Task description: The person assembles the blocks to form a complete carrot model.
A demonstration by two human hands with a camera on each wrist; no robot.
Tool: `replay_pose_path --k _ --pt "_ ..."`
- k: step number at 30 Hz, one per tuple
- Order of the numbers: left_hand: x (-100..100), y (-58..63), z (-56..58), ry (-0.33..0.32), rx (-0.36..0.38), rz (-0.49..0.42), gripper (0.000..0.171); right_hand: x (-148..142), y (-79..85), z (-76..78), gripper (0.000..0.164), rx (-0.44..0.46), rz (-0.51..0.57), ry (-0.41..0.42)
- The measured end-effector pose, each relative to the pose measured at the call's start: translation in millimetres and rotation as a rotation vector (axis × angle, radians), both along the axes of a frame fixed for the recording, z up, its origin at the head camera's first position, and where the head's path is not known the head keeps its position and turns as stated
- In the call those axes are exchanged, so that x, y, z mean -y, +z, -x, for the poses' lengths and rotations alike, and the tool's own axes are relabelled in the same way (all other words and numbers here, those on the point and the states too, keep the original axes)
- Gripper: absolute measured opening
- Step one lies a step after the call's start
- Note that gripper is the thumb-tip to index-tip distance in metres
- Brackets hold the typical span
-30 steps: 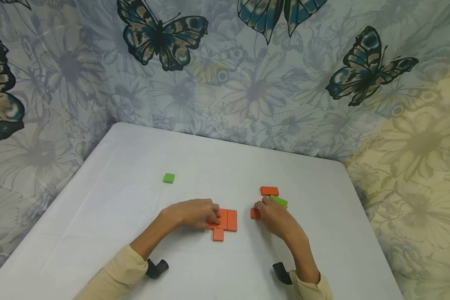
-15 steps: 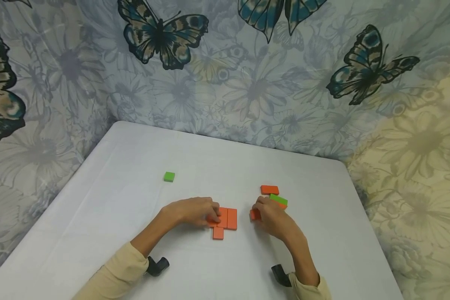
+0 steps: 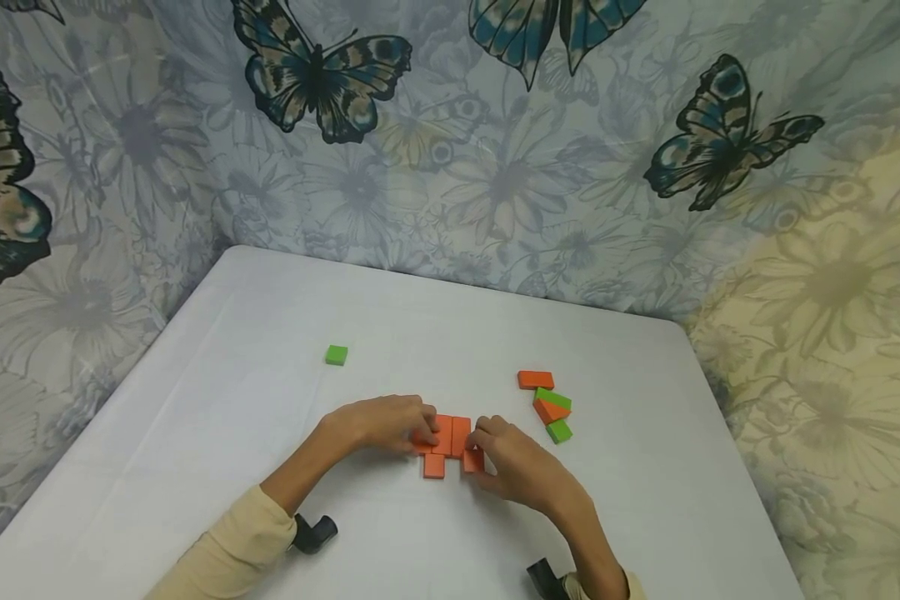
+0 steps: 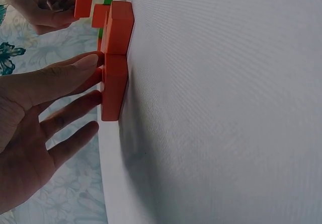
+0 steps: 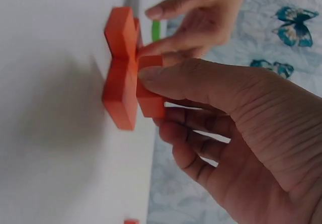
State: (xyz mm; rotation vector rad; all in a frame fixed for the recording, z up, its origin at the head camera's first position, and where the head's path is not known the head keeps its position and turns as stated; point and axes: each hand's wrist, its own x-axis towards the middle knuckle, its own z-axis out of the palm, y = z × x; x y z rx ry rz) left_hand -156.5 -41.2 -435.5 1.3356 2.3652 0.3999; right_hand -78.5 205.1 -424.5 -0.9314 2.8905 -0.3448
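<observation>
On the white table, several orange blocks (image 3: 461, 437) lie flat side by side, with a small square orange block (image 3: 433, 466) against their near edge. My left hand (image 3: 393, 423) rests its fingertips on the left end of this group. In the left wrist view, the left fingers (image 4: 75, 110) are extended and spread against the top of an orange block (image 4: 115, 87). My right hand (image 3: 523, 462) pinches another orange block (image 3: 473, 461) at the group's near right corner. The right wrist view shows that block (image 5: 151, 104) between thumb and fingers, raised above the group's top.
Right of the group lie an orange rectangular block (image 3: 536, 380), a green block (image 3: 555, 397), an orange triangular block (image 3: 551, 411) and a small green block (image 3: 559, 431). A green square block (image 3: 336, 356) sits farther back on the left. Patterned walls border the table's far and left edges.
My right hand has carried the orange block leftward from the loose blocks to the group. The small green block on the right has come into sight. My left hand stays put.
</observation>
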Motion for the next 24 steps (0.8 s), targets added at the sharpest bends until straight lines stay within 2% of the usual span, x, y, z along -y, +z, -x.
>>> replay_pose_path --k 4,11,24 --pt "1 -0.8 0.5 -0.002 -0.005 -0.007 0.030 8 -8.0 -1.7 0.030 0.054 0.004 0.007" --pt "1 -2.9 1.1 -0.011 -0.008 -0.022 0.029 15 -21.3 0.0 0.032 0.082 0.016 -0.011" --pt "3 -5.2 0.7 -0.005 -0.026 -0.012 0.031 17 -30.3 2.8 0.037 0.019 0.040 -0.004"
